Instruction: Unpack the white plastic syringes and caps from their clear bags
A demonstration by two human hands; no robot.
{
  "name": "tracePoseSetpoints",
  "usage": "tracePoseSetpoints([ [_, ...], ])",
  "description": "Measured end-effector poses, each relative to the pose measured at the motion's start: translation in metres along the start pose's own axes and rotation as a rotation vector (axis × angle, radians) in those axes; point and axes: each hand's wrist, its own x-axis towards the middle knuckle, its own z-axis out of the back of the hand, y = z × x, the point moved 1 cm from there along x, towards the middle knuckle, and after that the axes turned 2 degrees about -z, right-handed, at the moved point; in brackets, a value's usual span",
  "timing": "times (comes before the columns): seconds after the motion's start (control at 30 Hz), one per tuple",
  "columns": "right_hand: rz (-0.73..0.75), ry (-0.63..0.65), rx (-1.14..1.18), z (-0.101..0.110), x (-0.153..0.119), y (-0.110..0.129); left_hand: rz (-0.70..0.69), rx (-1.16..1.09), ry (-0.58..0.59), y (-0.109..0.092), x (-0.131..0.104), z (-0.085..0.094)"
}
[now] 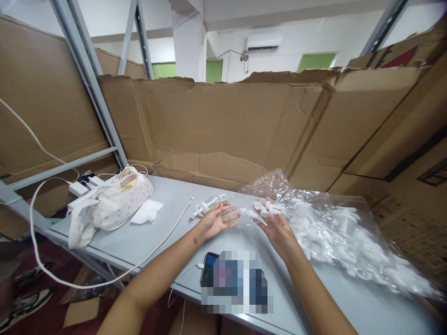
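Observation:
My left hand (219,221) is open above the grey table, its palm turned up and fingers spread, holding nothing. Right beside it lies a clear plastic syringe (209,204) with white parts at its end. Small white plastic nozzle-like pieces (265,208) are held among the fingers of my right hand (277,230). Another white piece (248,213) shows between the two hands, near thin clear plastic; what supports it is hard to make out. To the right of my right hand, a large clear plastic bag (335,237) is full of white plastic parts.
A phone (209,267), partly blurred out, lies at the front edge of the table (167,195) with a cable attached. On the left are a white fabric bag (118,204), a tissue (148,211) and a long white cable (164,237). Cardboard (223,125) walls the back.

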Motion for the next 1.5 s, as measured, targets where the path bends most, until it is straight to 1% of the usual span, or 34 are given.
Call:
tracePoseSetpoints([
  [0.2,-0.080,0.057,0.011,-0.001,-0.002,-0.007,-0.015,-0.001,-0.017,0.003,0.002,0.001],
  [0.3,-0.077,0.012,0.002,-0.001,0.000,-0.012,-0.036,0.021,-0.012,0.002,0.000,-0.001],
  [0.4,-0.075,-0.063,0.017,0.001,0.003,-0.015,-0.039,0.094,0.024,0.001,-0.004,-0.006],
  [0.47,-0.073,-0.092,0.035,0.002,0.004,-0.015,-0.047,0.159,0.034,0.002,-0.007,-0.008],
  [0.63,-0.049,-0.096,0.029,0.009,0.007,-0.013,-0.081,0.345,0.012,0.007,-0.005,-0.008],
  [0.8,-0.007,-0.114,0.038,0.015,0.010,-0.009,-0.104,0.561,-0.036,0.008,0.001,0.002],
  [0.97,0.022,-0.191,0.024,0.020,0.014,-0.005,-0.154,0.788,-0.071,0.010,0.005,0.012],
  [1.07,0.053,-0.223,0.007,0.021,0.015,-0.002,-0.183,0.956,-0.078,0.010,0.006,0.015],
  [1.2,0.095,-0.250,-0.019,0.021,0.013,0.001,-0.267,1.150,-0.072,0.008,0.004,0.014],
  [1.27,0.110,-0.263,-0.039,0.020,0.013,0.002,-0.286,1.215,-0.062,0.007,0.002,0.012],
  [1.5,0.162,-0.309,-0.126,0.020,0.011,0.006,-0.257,1.388,-0.066,0.008,-0.001,0.011],
])
